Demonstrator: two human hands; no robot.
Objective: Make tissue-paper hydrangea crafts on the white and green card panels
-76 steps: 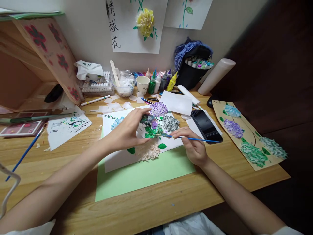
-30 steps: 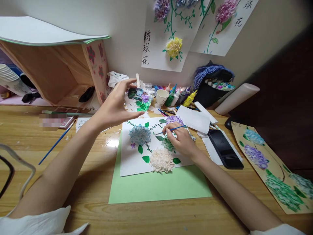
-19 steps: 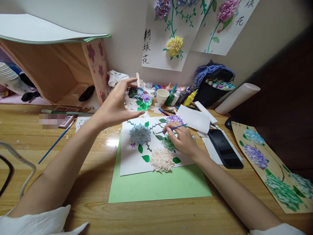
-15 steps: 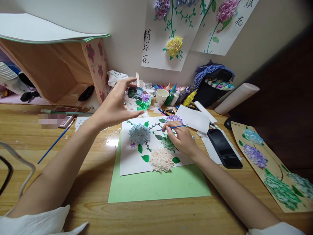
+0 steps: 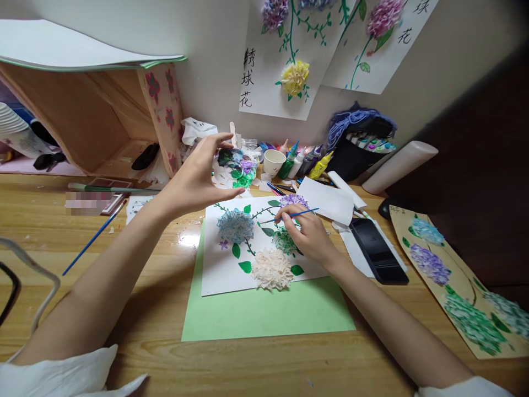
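My right hand (image 5: 308,234) pinches a thin blue paintbrush (image 5: 303,212), its tip pointing left over a white sheet (image 5: 223,275). The sheet bears raised paper flowers: a blue one (image 5: 235,226), a cream one (image 5: 272,269), a purple one (image 5: 294,202) and a green one (image 5: 283,240) partly behind my fingers. Painted stems and green leaves run between them. Under the sheet lies green paper (image 5: 268,320). Fingers spread and holding nothing, my left hand (image 5: 198,176) hovers beside a paint-smeared palette (image 5: 242,165) above the sheet.
Behind the sheet stand a paper cup (image 5: 273,162) and several paint bottles (image 5: 320,165). A phone (image 5: 380,251) and another flower picture (image 5: 463,286) lie on the right. On the left are a second blue brush (image 5: 94,237) and a pink box (image 5: 159,118).
The brush in my right hand has shifted very slightly to the right, its tip still over the sheet. My left hand has barely moved.
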